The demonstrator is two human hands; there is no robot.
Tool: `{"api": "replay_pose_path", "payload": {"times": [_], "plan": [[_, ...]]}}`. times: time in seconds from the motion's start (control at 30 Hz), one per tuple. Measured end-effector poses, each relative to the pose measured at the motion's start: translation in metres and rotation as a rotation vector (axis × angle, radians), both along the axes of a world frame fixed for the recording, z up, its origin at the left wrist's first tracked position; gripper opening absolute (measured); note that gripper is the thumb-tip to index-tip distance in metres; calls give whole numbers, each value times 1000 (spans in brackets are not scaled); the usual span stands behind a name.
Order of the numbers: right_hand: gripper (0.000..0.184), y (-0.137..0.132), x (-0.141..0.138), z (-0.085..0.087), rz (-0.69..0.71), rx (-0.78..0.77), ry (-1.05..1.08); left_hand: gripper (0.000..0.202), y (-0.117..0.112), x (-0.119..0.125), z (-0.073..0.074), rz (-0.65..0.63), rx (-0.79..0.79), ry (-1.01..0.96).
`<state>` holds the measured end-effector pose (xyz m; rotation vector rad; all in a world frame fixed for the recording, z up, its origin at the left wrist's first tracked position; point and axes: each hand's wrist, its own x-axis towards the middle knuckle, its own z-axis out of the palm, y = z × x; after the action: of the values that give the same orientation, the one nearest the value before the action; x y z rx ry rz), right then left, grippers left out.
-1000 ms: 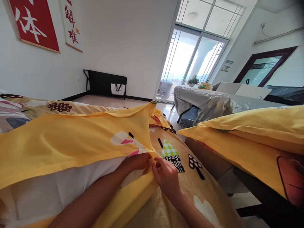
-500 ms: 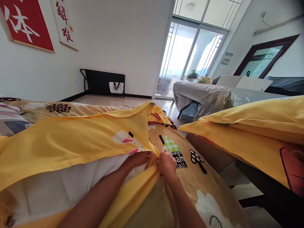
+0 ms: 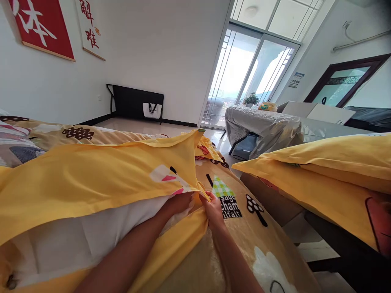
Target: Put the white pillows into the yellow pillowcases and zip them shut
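A yellow pillowcase (image 3: 100, 175) with a rabbit-like print lies before me, its open side facing me. White pillow stuffing (image 3: 73, 232) shows inside that opening. My left hand (image 3: 183, 202) reaches into the case toward its right corner, against the white filling. Its fingers are mostly hidden under the cloth, so their grip cannot be made out. My right hand (image 3: 213, 208) pinches the pillowcase's edge at that corner, thumb and fingers together, close to my left fingertips. Below both hands spreads a tan patterned blanket (image 3: 241, 240).
Another yellow pillow (image 3: 324, 171) rests at the right above a cardboard box (image 3: 275, 199). Farther back stand a plastic-covered table (image 3: 265, 122) with a potted plant (image 3: 251, 99), a black folded frame (image 3: 131, 99) with a white bag (image 3: 152, 110), and sliding glass doors (image 3: 241, 69).
My right hand has shifted slightly left and regripped the cloth edge, its thumb and fingertips now more visible. My left hand stays inside the case. The view has tilted a little.
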<state>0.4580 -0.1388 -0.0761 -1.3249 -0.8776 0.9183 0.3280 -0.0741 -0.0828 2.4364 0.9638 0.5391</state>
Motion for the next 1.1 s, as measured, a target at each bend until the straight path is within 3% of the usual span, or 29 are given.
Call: {"api": "replay_pose_path", "payload": {"times": [0.13, 0.23, 0.33, 0.53, 0.63, 0.73, 0.8, 0.97, 1.1], "plan": [[13, 1, 9, 2, 35, -29, -587, 32, 3, -3, -1, 45, -20, 70], [20, 2, 13, 6, -7, 1, -811, 36, 0, -5, 1, 37, -39, 71], [19, 3, 13, 8, -29, 82, -705, 42, -4, -5, 3, 13, -68, 67], [23, 11, 2, -1, 28, 17, 5, 35, -7, -1, 8, -90, -81, 4], [27, 13, -1, -3, 43, -2, 143, 38, -8, -2, 14, -145, -75, -45], [32, 12, 5, -1, 183, -29, 76, 40, -9, -4, 18, -145, -86, -70], [31, 11, 12, 0, 240, -12, -84, 43, -9, -5, 17, -126, -92, -61], [19, 19, 20, -6, 61, 97, -556, 23, -11, -8, 15, -104, -133, -4], [18, 22, 17, -12, 34, 132, -613, 33, -9, -11, 16, -41, -146, 8]]}}
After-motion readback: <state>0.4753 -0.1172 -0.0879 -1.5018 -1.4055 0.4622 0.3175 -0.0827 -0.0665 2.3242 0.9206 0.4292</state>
